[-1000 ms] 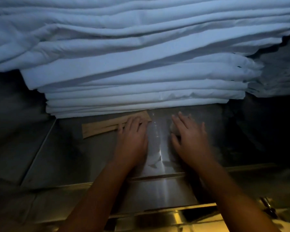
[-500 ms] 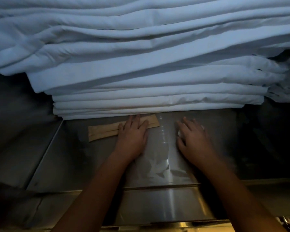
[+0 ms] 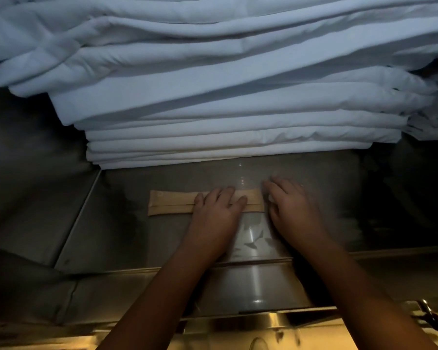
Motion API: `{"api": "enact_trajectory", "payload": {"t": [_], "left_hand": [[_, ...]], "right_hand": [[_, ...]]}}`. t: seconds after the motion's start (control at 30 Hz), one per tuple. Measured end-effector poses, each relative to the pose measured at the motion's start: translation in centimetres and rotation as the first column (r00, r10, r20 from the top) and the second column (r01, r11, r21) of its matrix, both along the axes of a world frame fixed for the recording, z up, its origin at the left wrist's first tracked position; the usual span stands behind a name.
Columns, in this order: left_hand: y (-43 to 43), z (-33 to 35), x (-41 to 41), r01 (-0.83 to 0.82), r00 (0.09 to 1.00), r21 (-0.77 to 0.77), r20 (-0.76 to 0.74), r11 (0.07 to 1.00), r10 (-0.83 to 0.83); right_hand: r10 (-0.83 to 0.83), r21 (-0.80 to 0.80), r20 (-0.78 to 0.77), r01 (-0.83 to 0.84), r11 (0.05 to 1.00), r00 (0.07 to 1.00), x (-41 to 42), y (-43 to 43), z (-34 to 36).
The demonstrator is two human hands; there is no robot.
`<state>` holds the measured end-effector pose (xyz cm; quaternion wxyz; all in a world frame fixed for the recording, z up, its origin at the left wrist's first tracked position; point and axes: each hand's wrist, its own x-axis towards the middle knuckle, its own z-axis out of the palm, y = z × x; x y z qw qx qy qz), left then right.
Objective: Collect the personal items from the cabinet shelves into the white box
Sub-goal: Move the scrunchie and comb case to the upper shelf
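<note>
The left hand [image 3: 215,215] lies palm down, with straight fingers pressing on the right part of a brown paper packet [image 3: 172,204]. The right hand [image 3: 293,210] rests palm down just beside the packet's right end. Something pale shows under its thumb, and I cannot tell if it holds this. The two hands are close together but do not touch.

The packet lies flat on the metal shelf [image 3: 127,236], with its long axis left to right across the person, near a stack of folded white sheets [image 3: 225,109]. The left hand is the nearer one, so I judge it should slide or pinch the packet. The white box is not visible.
</note>
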<state>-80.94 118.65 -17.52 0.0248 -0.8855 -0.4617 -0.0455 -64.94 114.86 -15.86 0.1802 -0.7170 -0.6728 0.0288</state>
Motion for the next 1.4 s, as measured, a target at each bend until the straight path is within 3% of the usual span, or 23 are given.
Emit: {"api": "enact_trajectory", "payload": {"t": [0.27, 0.5, 0.9, 1.4], "left_hand": [[-3.9, 0.7, -1.3, 0.091, 0.99, -0.021, 0.107, 0.996, -0.088], [-5.8, 0.7, -2.8, 0.178, 0.961, 0.122, 0.191, 0.976, -0.2], [-7.5, -0.1, -5.3, 0.262, 0.938, 0.138, 0.194, 0.955, -0.286], [-7.3, 0.1, -7.1, 0.385, 0.879, 0.185, 0.227, 0.904, -0.42]], "right_hand": [[0.011, 0.02, -0.009, -0.011, 1.0, 1.0, -1.5, -2.7, -0.4], [-0.014, 0.059, -0.001, 0.014, 0.998, 1.0, -2.7, -6.0, -0.6], [-0.017, -0.078, 0.064, 0.022, 0.997, 0.998, -4.6, -9.1, -0.6], [-0.102, 0.1, 0.097, 0.092, 0.991, 0.99, -7.1, -12.9, -0.6]]}}
